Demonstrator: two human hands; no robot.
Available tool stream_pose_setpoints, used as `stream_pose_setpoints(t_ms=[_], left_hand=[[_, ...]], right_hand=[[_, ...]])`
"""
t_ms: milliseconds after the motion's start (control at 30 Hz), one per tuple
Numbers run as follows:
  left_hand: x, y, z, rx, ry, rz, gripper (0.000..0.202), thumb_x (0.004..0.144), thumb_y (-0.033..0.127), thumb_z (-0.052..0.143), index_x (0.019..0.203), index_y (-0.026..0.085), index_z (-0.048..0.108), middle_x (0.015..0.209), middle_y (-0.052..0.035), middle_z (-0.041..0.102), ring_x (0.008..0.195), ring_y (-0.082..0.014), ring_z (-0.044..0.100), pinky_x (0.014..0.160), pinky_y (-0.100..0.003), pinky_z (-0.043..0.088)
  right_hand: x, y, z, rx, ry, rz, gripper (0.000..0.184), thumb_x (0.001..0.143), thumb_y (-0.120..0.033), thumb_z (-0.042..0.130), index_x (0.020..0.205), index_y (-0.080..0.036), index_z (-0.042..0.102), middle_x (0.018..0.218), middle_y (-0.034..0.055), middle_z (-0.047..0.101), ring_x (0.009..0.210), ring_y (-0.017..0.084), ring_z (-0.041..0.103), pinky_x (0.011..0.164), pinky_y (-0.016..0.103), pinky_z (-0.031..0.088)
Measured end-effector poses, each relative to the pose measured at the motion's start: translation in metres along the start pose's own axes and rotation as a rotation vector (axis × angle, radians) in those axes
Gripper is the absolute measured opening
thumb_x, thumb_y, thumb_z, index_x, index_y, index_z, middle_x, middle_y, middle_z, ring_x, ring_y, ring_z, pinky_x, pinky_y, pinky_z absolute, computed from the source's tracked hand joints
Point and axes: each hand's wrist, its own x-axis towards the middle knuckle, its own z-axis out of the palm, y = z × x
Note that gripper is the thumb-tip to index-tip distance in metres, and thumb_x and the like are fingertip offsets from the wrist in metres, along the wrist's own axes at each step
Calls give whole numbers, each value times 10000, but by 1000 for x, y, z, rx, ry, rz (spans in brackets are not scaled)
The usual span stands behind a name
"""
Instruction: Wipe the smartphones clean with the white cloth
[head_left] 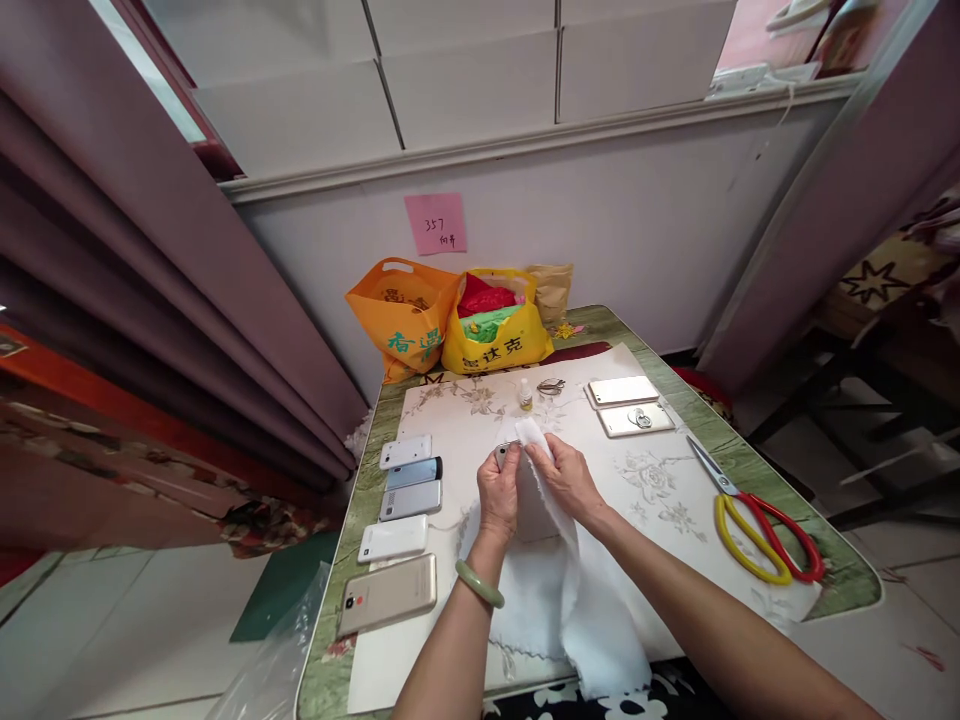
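Note:
My left hand [498, 490], with a green bangle at the wrist, is closed around a small silver-grey mobile phone [502, 454]; only its top end shows past the fingers. Pinched in my right hand [568, 480] is a white cloth [525, 590], its folded edge raised against the phone. The rest of the cloth drapes over the table's near edge toward my lap. Just beyond my hands stand a small clear bottle [526, 396] with a white cap and yellowish contents, and a small dark metal item [551, 386] whose kind I cannot make out.
Several phones, among them a gold one [388, 594], line the table's left side. Two more phones [622, 391] lie at the back right. Large scissors [750, 515] with red and yellow handles rest on the right. An orange bag [405, 320] and a yellow bag [499, 340] stand behind.

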Motion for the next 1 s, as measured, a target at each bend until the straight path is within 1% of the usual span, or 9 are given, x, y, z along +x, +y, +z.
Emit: stream_pose_setpoints(t_ms=[100, 200, 267, 333, 467, 567, 700, 800, 1000], left_hand=[[6, 18, 2, 28, 137, 89, 381, 700, 511, 759, 722, 163, 606, 643, 38, 591, 583, -97, 518, 605, -225, 423], [11, 31, 2, -53, 312, 95, 433, 696, 571, 733, 720, 181, 545, 621, 48, 563, 547, -99, 502, 571, -231, 407], [9, 35, 0, -60, 347, 100, 436, 708, 587, 712, 737, 185, 544, 644, 38, 577, 564, -107, 517, 580, -236, 413], [1, 32, -2, 18, 295, 112, 420, 720, 572, 711, 729, 182, 555, 651, 33, 575, 584, -109, 513, 594, -234, 417], [-19, 21, -8, 176, 47, 69, 388, 750, 526, 710, 685, 172, 565, 631, 36, 541, 580, -97, 458, 588, -219, 405], [-19, 22, -10, 213, 6, 86, 401, 757, 521, 709, 655, 172, 540, 596, 50, 495, 555, -85, 427, 566, -208, 390], [-2, 34, -8, 99, 213, 98, 424, 741, 577, 693, 723, 182, 538, 590, 53, 520, 511, -91, 465, 534, -222, 398], [8, 37, -2, -32, 355, 72, 455, 702, 612, 697, 764, 195, 523, 598, 44, 556, 494, -114, 514, 514, -243, 412], [14, 32, 14, -134, 550, 99, 433, 720, 611, 669, 805, 214, 518, 677, 30, 596, 572, -138, 584, 588, -274, 463]], right_hand=[[-16, 2, 5, 17, -33, 10, 399, 895, -576, 452, 695, -231, 456, 585, -50, 437, 565, 135, 412, 562, 239, 323], [-34, 10, 12, 4, -84, 21, 419, 907, -581, 428, 670, -237, 396, 559, -64, 365, 538, 127, 346, 539, 243, 295], [-37, 15, 15, -8, -106, 20, 433, 910, -592, 419, 663, -237, 387, 552, -67, 349, 531, 125, 332, 531, 243, 287], [-30, 16, 14, -17, -115, 2, 458, 903, -609, 423, 642, -234, 396, 548, -62, 369, 531, 126, 348, 531, 244, 296], [-7, 9, 8, 36, -85, -37, 482, 896, -631, 412, 653, -223, 495, 576, -31, 478, 570, 142, 427, 550, 246, 336], [-8, 8, 10, 100, -88, -33, 497, 888, -650, 410, 680, -216, 536, 591, -22, 508, 596, 151, 451, 557, 247, 350], [-31, 18, 20, 163, -136, 9, 511, 878, -667, 421, 684, -210, 544, 579, -30, 496, 591, 148, 449, 553, 246, 363], [-40, 24, 23, 229, -116, 86, 511, 850, -686, 458, 717, -205, 569, 615, -16, 550, 620, 162, 492, 563, 252, 399], [-40, 17, 21, 576, -106, 343, 543, 813, -719, 498, 844, -189, 609, 697, 27, 656, 627, 201, 575, 561, 291, 464]])
